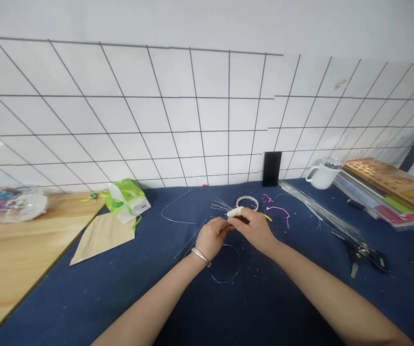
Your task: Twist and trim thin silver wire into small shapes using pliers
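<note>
Pink beaded strand [282, 210], right of centre, appears completed; wire loop [240, 263], lower centre, remains mostly bare. Left hand [211, 238] and right hand [257, 230] curl together, grip hidden.

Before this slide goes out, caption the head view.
Left hand and right hand meet over a dark blue surface, near a white ring and fine strands.
</note>
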A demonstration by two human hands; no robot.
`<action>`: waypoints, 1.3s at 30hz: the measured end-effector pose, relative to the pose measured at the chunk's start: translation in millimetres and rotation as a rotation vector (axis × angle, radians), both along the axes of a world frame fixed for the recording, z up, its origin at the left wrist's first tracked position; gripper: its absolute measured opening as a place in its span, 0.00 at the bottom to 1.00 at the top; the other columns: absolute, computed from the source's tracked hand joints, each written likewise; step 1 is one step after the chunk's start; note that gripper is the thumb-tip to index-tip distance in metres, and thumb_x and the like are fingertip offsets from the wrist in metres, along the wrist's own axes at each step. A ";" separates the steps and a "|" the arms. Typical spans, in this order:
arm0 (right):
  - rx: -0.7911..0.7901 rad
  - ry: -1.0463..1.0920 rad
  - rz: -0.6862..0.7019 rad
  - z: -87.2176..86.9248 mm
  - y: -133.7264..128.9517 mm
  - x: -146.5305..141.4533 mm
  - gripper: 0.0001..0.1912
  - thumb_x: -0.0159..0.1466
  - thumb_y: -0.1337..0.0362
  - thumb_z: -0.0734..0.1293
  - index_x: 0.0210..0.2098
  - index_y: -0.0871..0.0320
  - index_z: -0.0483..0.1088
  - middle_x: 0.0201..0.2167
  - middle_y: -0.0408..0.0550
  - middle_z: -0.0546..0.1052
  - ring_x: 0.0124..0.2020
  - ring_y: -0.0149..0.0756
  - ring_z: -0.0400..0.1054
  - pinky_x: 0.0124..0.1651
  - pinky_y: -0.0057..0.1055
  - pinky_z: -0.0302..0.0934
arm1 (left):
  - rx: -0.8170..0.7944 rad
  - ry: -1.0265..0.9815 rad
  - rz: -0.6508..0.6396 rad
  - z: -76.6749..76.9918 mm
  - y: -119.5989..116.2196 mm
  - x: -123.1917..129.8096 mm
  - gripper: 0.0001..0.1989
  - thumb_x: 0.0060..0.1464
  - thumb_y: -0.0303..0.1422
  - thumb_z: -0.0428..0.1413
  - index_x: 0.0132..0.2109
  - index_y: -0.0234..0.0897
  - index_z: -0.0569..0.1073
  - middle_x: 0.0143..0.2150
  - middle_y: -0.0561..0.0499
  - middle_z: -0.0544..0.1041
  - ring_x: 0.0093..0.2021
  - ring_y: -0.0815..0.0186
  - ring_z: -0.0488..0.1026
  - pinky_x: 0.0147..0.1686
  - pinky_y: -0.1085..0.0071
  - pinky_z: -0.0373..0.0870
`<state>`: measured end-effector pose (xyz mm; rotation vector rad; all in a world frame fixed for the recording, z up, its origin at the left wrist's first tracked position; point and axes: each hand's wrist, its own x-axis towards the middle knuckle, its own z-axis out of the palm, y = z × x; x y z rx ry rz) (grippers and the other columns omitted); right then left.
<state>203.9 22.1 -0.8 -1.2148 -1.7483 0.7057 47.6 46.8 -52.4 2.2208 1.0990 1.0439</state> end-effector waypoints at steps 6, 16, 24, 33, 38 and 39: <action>-0.015 0.039 0.013 -0.6 -1.8 0.7 0.08 0.59 0.63 0.62 0.31 0.57 0.72 0.25 0.42 0.74 0.27 0.30 0.69 0.32 0.27 0.63 | -0.012 -0.024 -0.015 0.1 -1.5 0.9 0.08 0.54 0.29 0.51 0.37 0.39 0.75 0.30 0.50 0.74 0.34 0.66 0.69 0.36 0.71 0.64; -0.023 0.072 -0.017 10.5 -2.8 7.5 0.09 0.59 0.61 0.62 0.32 0.57 0.72 0.24 0.43 0.74 0.27 0.31 0.68 0.31 0.27 0.62 | -0.224 -0.217 -0.137 5.3 -2.1 1.0 0.11 0.55 0.31 0.49 0.42 0.37 0.74 0.37 0.49 0.78 0.37 0.65 0.74 0.41 0.69 0.69; 0.081 -0.097 0.013 1.8 1.9 0.3 0.08 0.59 0.63 0.62 0.35 0.55 0.73 0.30 0.42 0.76 0.31 0.32 0.68 0.35 0.27 0.60 | -0.333 -0.195 -0.222 -6.4 10.4 -5.7 0.09 0.52 0.32 0.53 0.38 0.35 0.76 0.36 0.49 0.78 0.38 0.64 0.74 0.42 0.68 0.69; 0.034 -0.024 0.045 2.8 5.5 -0.2 0.07 0.58 0.64 0.64 0.35 0.53 0.73 0.32 0.41 0.76 0.34 0.32 0.69 0.39 0.30 0.62 | -0.342 -0.194 -0.237 -13.0 15.0 -6.8 0.09 0.52 0.32 0.53 0.38 0.36 0.76 0.35 0.50 0.78 0.38 0.64 0.74 0.42 0.67 0.69; -0.149 0.128 0.140 1.8 7.8 2.5 0.12 0.56 0.63 0.65 0.41 0.55 0.70 0.32 0.44 0.76 0.32 0.32 0.70 0.35 0.29 0.65 | -0.323 -0.190 -0.229 -14.1 14.7 -8.1 0.09 0.52 0.31 0.52 0.38 0.37 0.76 0.36 0.50 0.78 0.37 0.65 0.74 0.42 0.67 0.69; -0.159 0.130 0.153 2.1 8.1 3.2 0.12 0.56 0.63 0.65 0.40 0.55 0.70 0.32 0.43 0.76 0.31 0.32 0.70 0.35 0.29 0.65 | -0.318 -0.187 -0.227 -14.0 14.4 -8.3 0.09 0.52 0.31 0.52 0.38 0.37 0.76 0.36 0.50 0.78 0.37 0.65 0.74 0.41 0.67 0.69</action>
